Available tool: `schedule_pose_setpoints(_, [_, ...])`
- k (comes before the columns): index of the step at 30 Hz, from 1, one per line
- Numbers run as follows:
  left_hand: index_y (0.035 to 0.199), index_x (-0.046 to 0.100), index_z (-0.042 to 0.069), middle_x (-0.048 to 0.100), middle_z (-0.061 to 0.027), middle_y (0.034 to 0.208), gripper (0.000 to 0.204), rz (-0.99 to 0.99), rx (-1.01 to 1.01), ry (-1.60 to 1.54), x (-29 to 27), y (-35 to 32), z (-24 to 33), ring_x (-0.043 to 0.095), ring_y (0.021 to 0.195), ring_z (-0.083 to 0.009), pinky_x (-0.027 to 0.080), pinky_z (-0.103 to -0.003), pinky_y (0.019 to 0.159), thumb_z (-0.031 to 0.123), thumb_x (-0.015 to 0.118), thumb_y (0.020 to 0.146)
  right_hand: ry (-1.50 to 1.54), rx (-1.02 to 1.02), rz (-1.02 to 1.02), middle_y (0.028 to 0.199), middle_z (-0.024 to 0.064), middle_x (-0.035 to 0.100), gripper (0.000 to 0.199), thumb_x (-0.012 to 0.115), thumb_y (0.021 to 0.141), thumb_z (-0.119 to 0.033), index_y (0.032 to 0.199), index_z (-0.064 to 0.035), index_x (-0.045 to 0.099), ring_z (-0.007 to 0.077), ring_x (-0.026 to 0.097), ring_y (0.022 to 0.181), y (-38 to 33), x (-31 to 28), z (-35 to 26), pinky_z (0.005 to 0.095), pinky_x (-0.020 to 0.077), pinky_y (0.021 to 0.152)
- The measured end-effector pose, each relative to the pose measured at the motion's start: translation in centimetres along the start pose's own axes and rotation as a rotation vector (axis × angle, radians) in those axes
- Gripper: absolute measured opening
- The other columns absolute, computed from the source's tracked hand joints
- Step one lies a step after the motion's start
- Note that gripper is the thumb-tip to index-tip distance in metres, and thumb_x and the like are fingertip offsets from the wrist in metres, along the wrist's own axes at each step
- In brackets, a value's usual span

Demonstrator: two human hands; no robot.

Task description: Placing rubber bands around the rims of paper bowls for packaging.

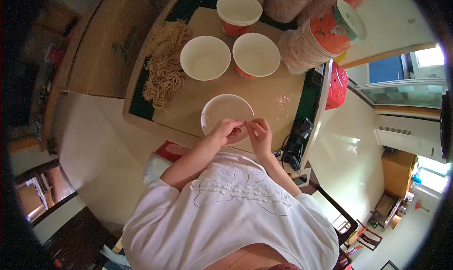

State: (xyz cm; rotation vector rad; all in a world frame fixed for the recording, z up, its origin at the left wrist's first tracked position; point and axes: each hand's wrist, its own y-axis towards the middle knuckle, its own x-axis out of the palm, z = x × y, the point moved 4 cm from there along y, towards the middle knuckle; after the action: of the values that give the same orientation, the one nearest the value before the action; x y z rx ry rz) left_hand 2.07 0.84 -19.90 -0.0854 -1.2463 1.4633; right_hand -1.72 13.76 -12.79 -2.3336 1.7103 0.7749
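Could tip the near bowl point(224, 105) by catching its rim with either wrist, with left hand point(228, 130) and right hand point(260, 134) pinched over it, on what impossible to tell.

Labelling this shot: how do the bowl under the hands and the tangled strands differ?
The bowl is round and pale; the strands are tan and tangled. The bowl sits under the left hand and right hand; the strands lie untouched, farther left. Both are on the table.
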Motion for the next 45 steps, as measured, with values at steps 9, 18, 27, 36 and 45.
schedule_pose_setpoints(9, [0.086, 0.068, 0.007, 0.049, 0.0056, 0.060, 0.007, 0.006, -0.017, -0.080, 0.2, -0.3, 0.4, 0.037, 0.047, -0.0029, 0.024, -0.018, 0.041, 0.012, 0.064, 0.082, -0.127, -0.064, 0.016, 0.079, 0.0111, 0.054, 0.011, 0.066, 0.076, -0.003, 0.087, -0.0032, 0.067, 0.0257, 0.054, 0.073, -0.2, -0.3, -0.6, 0.0334, 0.0458, 0.064])
schedule_pose_setpoints(18, [0.089, 0.069, 0.008, 0.057, 0.0064, 0.068, 0.011, 0.095, 0.169, 0.300, 0.2, -1.0, 1.3, 0.043, 0.053, -0.0021, 0.031, -0.018, 0.046, 0.015, 0.065, 0.082, 0.273, 0.267, -0.166, 0.078, 0.0066, 0.055, 0.010, 0.069, 0.076, -0.002, 0.085, -0.0036, 0.068, 0.0148, 0.053, 0.070, 0.3, -0.2, 2.8, 0.0252, 0.0430, 0.061])
schedule_pose_setpoints(27, [0.090, 0.069, 0.009, 0.057, 0.0061, 0.068, 0.012, 0.132, 0.168, 0.404, 0.5, -1.5, 2.1, 0.047, 0.058, -0.0031, 0.034, -0.018, 0.050, 0.018, 0.065, 0.082, 0.102, 0.120, -0.167, 0.078, 0.0082, 0.058, 0.007, 0.069, 0.074, -0.004, 0.081, -0.0051, 0.067, 0.0190, 0.056, 0.068, 0.8, -0.6, 1.6, 0.0285, 0.0452, 0.058])
schedule_pose_setpoints(36, [0.088, 0.069, 0.008, 0.060, 0.0052, 0.071, 0.013, 0.177, 0.157, 0.435, 0.2, -1.1, 1.8, 0.050, 0.061, -0.0036, 0.037, -0.019, 0.053, 0.019, 0.066, 0.081, -0.051, -0.020, -0.160, 0.077, 0.0088, 0.058, 0.009, 0.068, 0.074, -0.006, 0.083, -0.0053, 0.068, 0.0221, 0.055, 0.068, 1.1, -0.9, 0.2, 0.0310, 0.0450, 0.059])
schedule_pose_setpoints(45, [0.092, 0.068, 0.008, 0.062, 0.0050, 0.078, 0.015, 0.177, 0.185, 0.485, 0.6, -1.7, 2.3, 0.051, 0.064, -0.0034, 0.037, -0.018, 0.053, 0.020, 0.064, 0.083, 0.158, 0.240, -0.261, 0.078, 0.0082, 0.059, 0.008, 0.067, 0.077, -0.005, 0.084, -0.0050, 0.068, 0.0167, 0.054, 0.066, 1.2, -0.7, 1.6, 0.0271, 0.0442, 0.059])
